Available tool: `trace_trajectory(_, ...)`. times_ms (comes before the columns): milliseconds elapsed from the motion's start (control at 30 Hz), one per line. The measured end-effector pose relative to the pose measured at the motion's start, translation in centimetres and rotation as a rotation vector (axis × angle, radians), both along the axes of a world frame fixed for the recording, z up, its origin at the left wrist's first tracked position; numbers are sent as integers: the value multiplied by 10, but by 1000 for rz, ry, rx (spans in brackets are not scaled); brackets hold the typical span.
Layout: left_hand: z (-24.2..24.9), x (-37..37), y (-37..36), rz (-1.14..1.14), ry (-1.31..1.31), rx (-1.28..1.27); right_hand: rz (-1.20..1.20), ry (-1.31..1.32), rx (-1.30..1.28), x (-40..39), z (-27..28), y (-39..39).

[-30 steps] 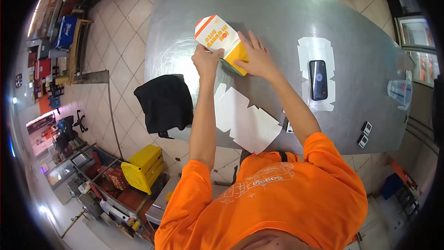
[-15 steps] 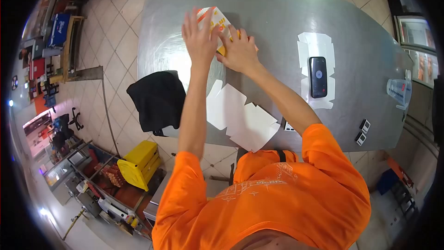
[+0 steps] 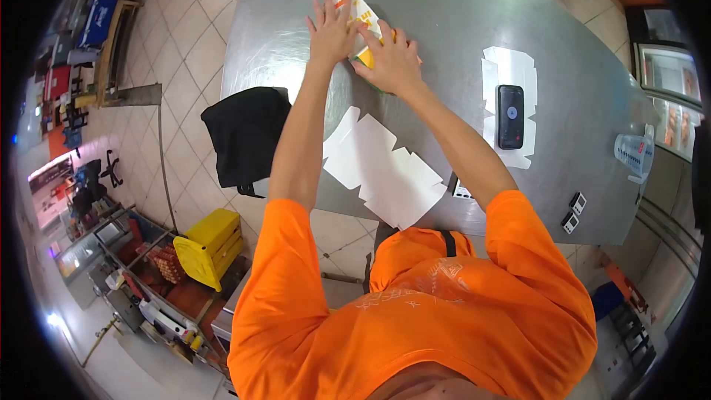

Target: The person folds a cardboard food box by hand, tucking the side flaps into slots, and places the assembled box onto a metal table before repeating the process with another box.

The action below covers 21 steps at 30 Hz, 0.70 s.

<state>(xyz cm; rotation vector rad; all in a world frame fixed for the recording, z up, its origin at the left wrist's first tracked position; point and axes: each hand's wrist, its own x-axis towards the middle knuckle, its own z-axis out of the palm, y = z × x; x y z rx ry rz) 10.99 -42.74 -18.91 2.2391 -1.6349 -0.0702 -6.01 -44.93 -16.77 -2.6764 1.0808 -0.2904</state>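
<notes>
A printed cardboard box (image 3: 361, 15), white with orange and yellow lettering, lies at the far part of the metal table. My left hand (image 3: 333, 33) rests on its left side with the fingers spread. Across its right and near edges, my right hand (image 3: 392, 59) grips the box with thumb and fingers; the fingertips are partly hidden. Between my forearms and nearer to me lies a flat white cardboard blank (image 3: 400, 181) with cut flaps.
A phone (image 3: 510, 117) lies on another white cardboard blank (image 3: 511, 67) to the right. Left of my arm sits a black bag (image 3: 248, 137). A clear plastic jug (image 3: 635, 154) and two small white devices (image 3: 574, 211) are near the right edge of the metal table (image 3: 444, 0).
Both hands and the printed box have shifted slightly away and to the right. My left fingers, blurred before, now show clearly spread on the box.
</notes>
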Motion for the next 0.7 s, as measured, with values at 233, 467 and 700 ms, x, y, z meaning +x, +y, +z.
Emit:
trace_trajectory(233,34,-122,213,521,420,-458,8,-265,-125,-12,14,6)
trace_trajectory(467,2,-278,502,1033,531,-137,-56,-219,456,-149,26,107)
trace_trajectory(700,36,-326,521,1137,619,-274,-71,-14,602,-196,-42,152)
